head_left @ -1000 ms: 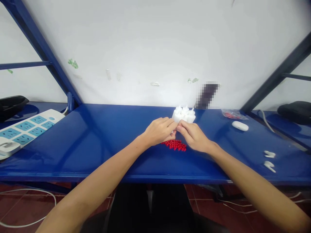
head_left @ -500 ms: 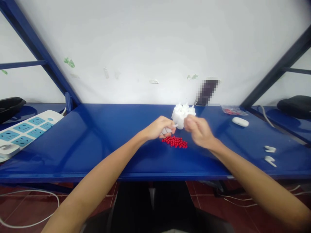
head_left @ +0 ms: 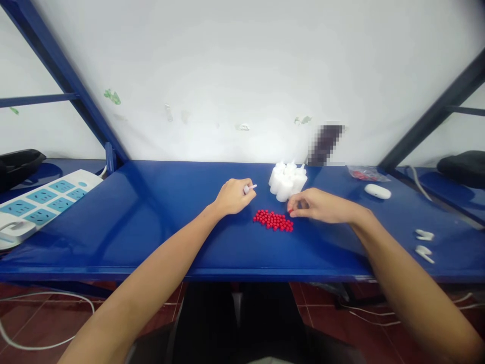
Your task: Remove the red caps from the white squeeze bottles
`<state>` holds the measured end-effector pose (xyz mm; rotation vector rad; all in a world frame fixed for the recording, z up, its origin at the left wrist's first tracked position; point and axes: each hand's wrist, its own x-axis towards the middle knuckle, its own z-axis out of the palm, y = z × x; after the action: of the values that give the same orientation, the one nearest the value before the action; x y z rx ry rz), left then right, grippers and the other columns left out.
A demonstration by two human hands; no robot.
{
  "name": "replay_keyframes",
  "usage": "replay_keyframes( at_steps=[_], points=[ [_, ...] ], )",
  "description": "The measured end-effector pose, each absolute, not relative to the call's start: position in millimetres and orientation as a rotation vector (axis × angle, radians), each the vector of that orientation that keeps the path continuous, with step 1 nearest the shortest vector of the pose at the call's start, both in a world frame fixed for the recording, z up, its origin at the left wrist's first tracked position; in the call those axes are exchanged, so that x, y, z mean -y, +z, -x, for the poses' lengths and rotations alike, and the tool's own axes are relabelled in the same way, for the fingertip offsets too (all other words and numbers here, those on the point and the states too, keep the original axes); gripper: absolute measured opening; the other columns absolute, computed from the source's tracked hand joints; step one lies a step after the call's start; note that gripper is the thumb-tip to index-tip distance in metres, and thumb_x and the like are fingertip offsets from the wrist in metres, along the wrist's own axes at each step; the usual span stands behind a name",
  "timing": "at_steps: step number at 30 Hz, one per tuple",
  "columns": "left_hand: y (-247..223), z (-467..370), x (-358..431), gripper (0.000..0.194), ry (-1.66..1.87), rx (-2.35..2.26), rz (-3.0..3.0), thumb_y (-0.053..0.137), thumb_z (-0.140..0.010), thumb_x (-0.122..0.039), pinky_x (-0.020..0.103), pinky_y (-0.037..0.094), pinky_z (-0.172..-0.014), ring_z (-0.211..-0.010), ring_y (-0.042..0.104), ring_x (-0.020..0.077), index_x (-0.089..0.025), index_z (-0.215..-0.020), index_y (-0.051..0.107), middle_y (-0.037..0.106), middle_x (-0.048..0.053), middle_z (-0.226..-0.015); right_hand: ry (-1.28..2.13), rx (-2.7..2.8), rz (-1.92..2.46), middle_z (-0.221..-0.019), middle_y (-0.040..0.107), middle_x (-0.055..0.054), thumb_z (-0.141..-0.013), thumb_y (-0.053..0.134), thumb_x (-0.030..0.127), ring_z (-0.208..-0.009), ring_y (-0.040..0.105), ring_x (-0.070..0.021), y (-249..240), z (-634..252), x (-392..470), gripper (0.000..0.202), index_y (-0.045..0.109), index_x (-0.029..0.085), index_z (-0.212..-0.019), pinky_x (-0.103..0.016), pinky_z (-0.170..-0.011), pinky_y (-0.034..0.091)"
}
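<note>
My left hand (head_left: 233, 196) is closed around a small white dropper bottle (head_left: 247, 190), most of it hidden, its thin nozzle pointing right past the fingers. My right hand (head_left: 316, 205) pinches a tiny red cap (head_left: 290, 211) between thumb and fingertips, just above the table. Between and below the hands lies a flat patch of small red caps (head_left: 273, 220). A tight cluster of white dropper bottles (head_left: 287, 181) stands upright behind them, nozzles up, close to my right fingertips.
On the blue table (head_left: 182, 242) stand a power strip (head_left: 49, 202) at left, and at right a white earbud case (head_left: 378, 191), two earbuds (head_left: 424, 247) and a plastic bag (head_left: 367, 174) with red pieces. A blurred-out dark phone-like object (head_left: 326, 145) leans on the wall.
My left hand has drawn left and turned with the bottle, away from the cluster. My right hand has lowered from a raised fist beside the cluster to the table and now pinches a red cap.
</note>
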<state>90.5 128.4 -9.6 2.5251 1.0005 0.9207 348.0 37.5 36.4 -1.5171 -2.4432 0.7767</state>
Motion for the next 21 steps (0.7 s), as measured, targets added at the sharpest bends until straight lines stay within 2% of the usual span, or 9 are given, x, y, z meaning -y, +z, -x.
replay_keyframes(
  at_steps=[9, 21],
  points=[
    [-8.2, -92.2, -126.1, 0.019, 0.893, -1.004, -2.602, 0.048, -0.084, -0.027, 0.026, 0.036, -0.059, -0.056, 0.051, 0.0141, -0.019, -0.075, 0.062, 0.06, -0.001, -0.065, 0.887, 2.455, 1.467, -0.096, 0.075, -0.006, -0.087, 0.061, 0.035, -0.082, 0.067, -0.021, 34.3, -342.8, -37.9, 0.023, 0.074, 0.021, -0.099, -0.034, -0.071, 0.051],
    [-8.5, -92.6, -124.6, 0.016, 0.855, -0.962, -2.632, 0.05, -0.082, -0.027, 0.026, 0.035, -0.059, -0.055, 0.05, 0.0139, -0.018, -0.073, 0.06, 0.059, -0.001, -0.063, 0.899, 2.435, 1.487, -0.09, 0.075, -0.005, -0.087, 0.061, 0.034, -0.069, 0.064, -0.0172, 35.6, -339.9, -37.4, 0.023, 0.075, 0.019, -0.097, -0.031, -0.064, 0.048]
  ],
)
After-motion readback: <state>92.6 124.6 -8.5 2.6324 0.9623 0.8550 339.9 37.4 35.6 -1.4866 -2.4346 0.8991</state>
